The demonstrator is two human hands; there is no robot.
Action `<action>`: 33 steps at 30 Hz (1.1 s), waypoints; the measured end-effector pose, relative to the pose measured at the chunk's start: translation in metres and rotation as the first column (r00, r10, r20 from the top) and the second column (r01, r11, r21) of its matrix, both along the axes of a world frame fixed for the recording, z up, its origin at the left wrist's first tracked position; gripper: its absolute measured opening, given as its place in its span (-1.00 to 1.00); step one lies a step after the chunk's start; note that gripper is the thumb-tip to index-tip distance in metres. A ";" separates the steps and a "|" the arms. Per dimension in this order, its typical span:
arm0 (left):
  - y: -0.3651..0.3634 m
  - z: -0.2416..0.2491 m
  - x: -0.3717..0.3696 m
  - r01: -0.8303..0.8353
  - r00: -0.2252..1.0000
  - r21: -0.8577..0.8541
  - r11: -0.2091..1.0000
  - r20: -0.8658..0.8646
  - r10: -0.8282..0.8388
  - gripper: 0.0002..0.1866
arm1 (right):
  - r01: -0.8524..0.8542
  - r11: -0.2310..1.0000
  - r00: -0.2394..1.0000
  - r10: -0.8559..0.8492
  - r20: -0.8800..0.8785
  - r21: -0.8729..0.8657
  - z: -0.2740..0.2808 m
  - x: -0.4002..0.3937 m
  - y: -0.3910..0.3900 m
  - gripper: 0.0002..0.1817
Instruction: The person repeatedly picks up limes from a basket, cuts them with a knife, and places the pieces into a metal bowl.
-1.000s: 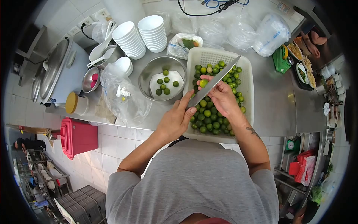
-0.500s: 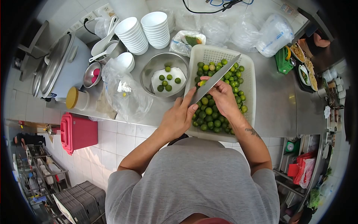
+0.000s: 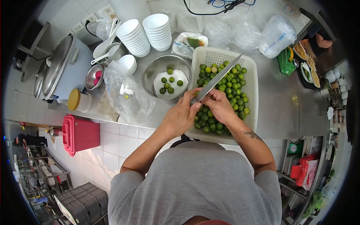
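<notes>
A large kitchen knife (image 3: 221, 76) slants up and to the right above the limes (image 3: 212, 122). My left hand (image 3: 180, 114) is closed at the lower end of the blade; the handle is hidden in that hand. Close beside it, my right hand (image 3: 220, 107) has its fingers bent in against the base of the blade. Whatever those fingers pinch is hidden. Both hands are over a cream plastic basket (image 3: 252, 84) full of green limes. Left of the basket, a steel bowl (image 3: 148, 83) holds several limes on a white lining.
Stacked white bowls (image 3: 133, 35), a crumpled plastic bag (image 3: 129, 101) and a yellow-lidded tub (image 3: 77, 100) stand on the steel counter (image 3: 277, 97). Plastic-wrapped packs (image 3: 276, 37) line the back. A pink bin (image 3: 80, 134) is on the floor, left. Part of another person (image 3: 323, 40) shows far right.
My right hand has drawn down and slightly left, toward the knife's base. A small green-yellow thing that showed by its fingertips is out of sight. The blade keeps nearly the same slant.
</notes>
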State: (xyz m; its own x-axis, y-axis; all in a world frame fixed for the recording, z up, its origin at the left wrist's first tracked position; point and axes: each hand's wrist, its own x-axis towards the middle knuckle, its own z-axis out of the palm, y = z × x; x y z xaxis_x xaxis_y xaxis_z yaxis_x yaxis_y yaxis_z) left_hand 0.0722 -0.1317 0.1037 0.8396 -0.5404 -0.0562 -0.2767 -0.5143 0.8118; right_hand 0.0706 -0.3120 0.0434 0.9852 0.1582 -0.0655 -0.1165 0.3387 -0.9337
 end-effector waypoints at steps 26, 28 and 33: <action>0.034 0.000 0.054 -0.443 0.896 -0.121 0.888 -0.086 0.436 -0.55 | 0.396 0.161 0.887 0.188 0.422 -0.904 -0.029 0.101 -0.102 -0.58; 0.041 -0.006 0.057 -0.459 0.887 -0.113 0.881 -0.107 0.449 -0.50 | 0.238 -0.006 0.932 0.281 0.227 -0.971 -0.033 0.107 -0.104 -0.58; 0.043 -0.004 0.043 -0.364 0.928 -0.122 0.923 -0.137 0.347 -0.45 | 0.244 0.042 0.947 0.205 0.248 -0.969 -0.029 0.105 -0.094 -0.68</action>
